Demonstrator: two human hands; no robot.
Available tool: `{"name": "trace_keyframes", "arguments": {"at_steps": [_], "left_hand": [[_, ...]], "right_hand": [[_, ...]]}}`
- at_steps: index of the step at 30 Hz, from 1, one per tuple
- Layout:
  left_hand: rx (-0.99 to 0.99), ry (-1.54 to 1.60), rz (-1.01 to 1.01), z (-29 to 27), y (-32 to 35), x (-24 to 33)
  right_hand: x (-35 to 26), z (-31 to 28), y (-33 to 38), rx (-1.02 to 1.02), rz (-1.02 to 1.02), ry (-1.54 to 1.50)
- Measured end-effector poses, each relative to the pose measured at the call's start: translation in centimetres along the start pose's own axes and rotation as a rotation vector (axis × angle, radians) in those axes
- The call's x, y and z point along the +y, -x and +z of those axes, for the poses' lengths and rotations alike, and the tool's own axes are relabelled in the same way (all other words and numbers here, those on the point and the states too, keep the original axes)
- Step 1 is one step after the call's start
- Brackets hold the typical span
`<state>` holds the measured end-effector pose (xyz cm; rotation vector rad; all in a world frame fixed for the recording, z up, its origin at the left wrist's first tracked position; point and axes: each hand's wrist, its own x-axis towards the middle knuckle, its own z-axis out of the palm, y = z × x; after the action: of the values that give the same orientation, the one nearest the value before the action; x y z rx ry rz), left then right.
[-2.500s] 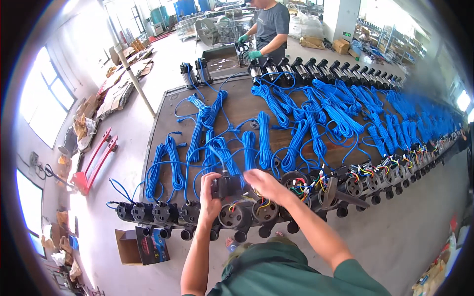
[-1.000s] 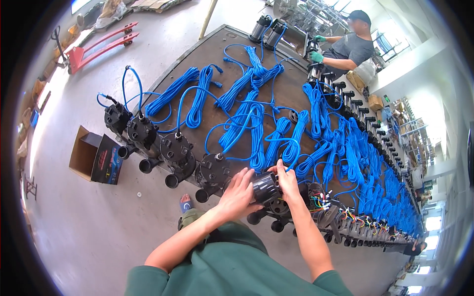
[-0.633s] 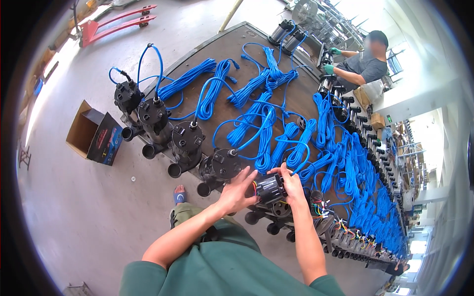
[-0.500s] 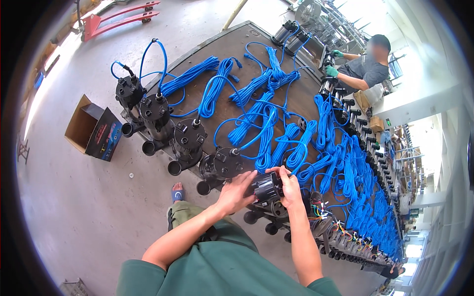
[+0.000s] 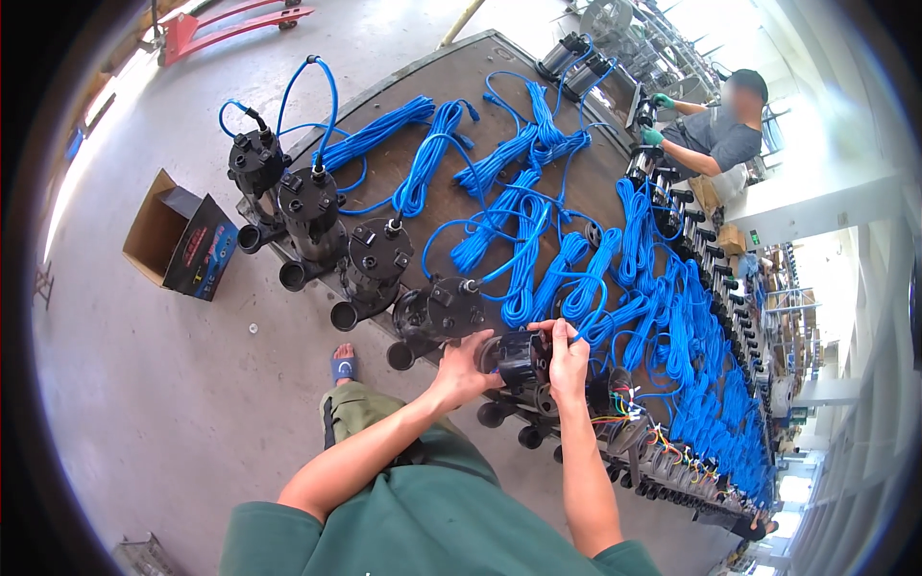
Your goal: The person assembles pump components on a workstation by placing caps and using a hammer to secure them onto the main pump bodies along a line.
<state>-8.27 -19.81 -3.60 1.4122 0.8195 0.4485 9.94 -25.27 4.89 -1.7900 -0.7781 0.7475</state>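
Note:
Between my hands a black, ribbed pump cover (image 5: 524, 359) lies on its side at the table's near edge. My left hand (image 5: 465, 369) grips its left end, thumb below and fingers above. My right hand (image 5: 567, 357) is closed at its right end, the index finger along the upper rim; a blue cable passes by those fingertips, and what the palm hides I cannot make out. Just left of my left hand, a black pump (image 5: 442, 312) leans outward with a blue cable in its top. Another pump (image 5: 377, 254) with a round outlet stands beyond it.
Bundled blue cables (image 5: 528, 240) cover much of the brown table (image 5: 403, 120). A row of pumps with coloured wires (image 5: 629, 408) runs along the right. An open cardboard box (image 5: 187, 240) and red pallet jack (image 5: 230, 34) stand on the floor. A co-worker (image 5: 720, 134) in green gloves handles pumps opposite.
My left hand has shifted from lying across the cover to gripping its left end. My right fingers have drawn closer together at its right end. The view has moved slightly.

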Motion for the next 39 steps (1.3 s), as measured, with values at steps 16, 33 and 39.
{"name": "trace_keyframes", "arguments": {"at_steps": [16, 33, 39], "left_hand": [[-0.337, 0.779, -0.027, -3.5, 2.6, -0.6], [-0.308, 0.151, 0.122, -1.1, -2.4, 4.5], [-0.172, 0.203, 0.086, -0.1, -1.3, 4.6]], "right_hand": [[-2.0, 2.6, 2.1, -0.063, -0.419, 0.409], [-1.6, 0.6, 1.0, -0.151, -0.399, 0.235], [-0.4, -10.8, 10.1, 0.561, -0.446, 0.126]]}}
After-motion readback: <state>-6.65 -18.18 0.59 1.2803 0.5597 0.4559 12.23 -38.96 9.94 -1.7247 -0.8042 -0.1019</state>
